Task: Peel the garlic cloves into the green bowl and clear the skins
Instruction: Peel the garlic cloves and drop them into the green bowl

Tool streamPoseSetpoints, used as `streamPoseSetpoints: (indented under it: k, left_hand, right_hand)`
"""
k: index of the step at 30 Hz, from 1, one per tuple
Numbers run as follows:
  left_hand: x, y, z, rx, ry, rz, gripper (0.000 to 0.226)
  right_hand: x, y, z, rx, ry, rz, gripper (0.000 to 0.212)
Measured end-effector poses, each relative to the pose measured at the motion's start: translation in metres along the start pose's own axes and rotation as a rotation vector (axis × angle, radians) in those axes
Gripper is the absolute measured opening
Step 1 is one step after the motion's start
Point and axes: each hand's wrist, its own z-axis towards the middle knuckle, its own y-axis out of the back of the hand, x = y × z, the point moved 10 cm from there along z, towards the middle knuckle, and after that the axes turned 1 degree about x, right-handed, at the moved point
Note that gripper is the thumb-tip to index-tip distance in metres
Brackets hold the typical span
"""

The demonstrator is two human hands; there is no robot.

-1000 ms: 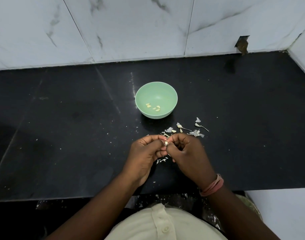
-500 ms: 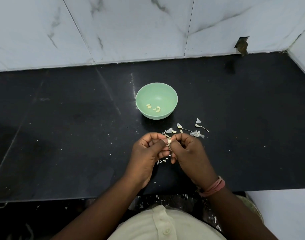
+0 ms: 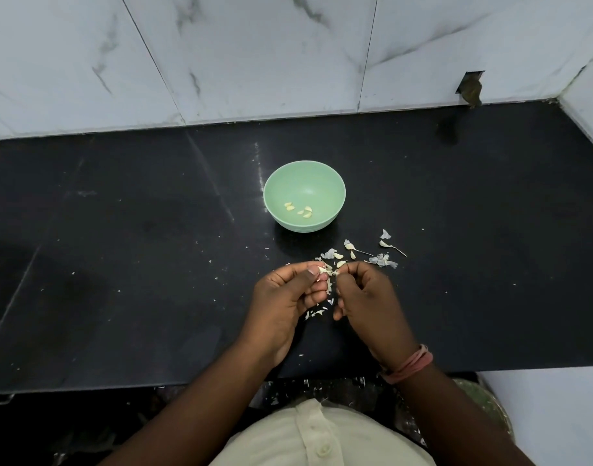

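Two hands meet at centre frame, low over the black bench [image 3: 120, 250]. Left hand [image 3: 281, 297] pinches a garlic clove [image 3: 323, 271] between thumb and curled fingers; right hand [image 3: 365, 297], fingers curled, pinches what looks like a strip of skin at the clove's right end, though the piece is too small to be sure. A pink band [image 3: 411, 364] sits on the right wrist.

Handling judgement: clove is small, light, firm, likely slick once bare. Skin is papery, tears easily, clings. Best hold is across the clove's body with one hand, taking the skin at the tip with the other and pulling along its length. Squeezing hard could bruise the clove or shoot it out of the pinch.

Directly under the hands, torn skins [image 3: 317, 312] lie on the bench. Just beyond the hands, slightly right of centre, is a scatter of loose skins [image 3: 384, 260] mixed with several pale pieces [image 3: 338, 255], some with thin stems, possibly unpeeled cloves. Fine flecks spread leftwards across the bench.

Farther up, centre frame, the green bowl [image 3: 322, 173] stands upright, apart from the scatter, with a few peeled cloves [image 3: 300, 210] at its bottom. Nothing lies between hands and bowl but the scatter. Peeling is partly done; skins are not yet cleared.

Farthest, a white marbled wall [image 3: 254, 55] has a dark notch [image 3: 470, 90] at upper right.
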Motion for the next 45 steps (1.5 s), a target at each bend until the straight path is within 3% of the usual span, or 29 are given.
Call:
streamPoseSetpoints:
  k: [9, 13, 19, 29, 37, 45]
  left_hand:
    - [0.006, 0.002, 0.000, -0.001, 0.074, -0.077, 0.014]
    - [0.005, 0.004, 0.000, -0.005, 0.082, -0.079, 0.013]
    - [0.006, 0.003, -0.001, 0.024, 0.105, -0.031, 0.007]
    - [0.006, 0.009, 0.001, -0.001, 0.128, 0.330, 0.023]
    - [-0.001, -0.001, 0.002, -0.027, 0.064, 0.217, 0.011]
    - [0.017, 0.000, -0.008, 0.087, 0.305, 0.162, 0.016]
  right_hand:
    - [0.013, 0.015, 0.002, -0.126, 0.163, -0.243, 0.021]
    - [0.016, 0.004, 0.002, -0.012, 0.181, -0.059, 0.007]
    - [0.005, -0.003, 0.004, 0.071, 0.081, 0.123, 0.007]
    - [0.000, -0.014, 0.003, 0.191, 0.064, -0.027, 0.021]
    - [0.008, -0.008, 0.002, 0.045, 0.135, -0.050, 0.016]
    - [0.019, -0.016, -0.007, 0.212, 0.239, -0.109, 0.018]
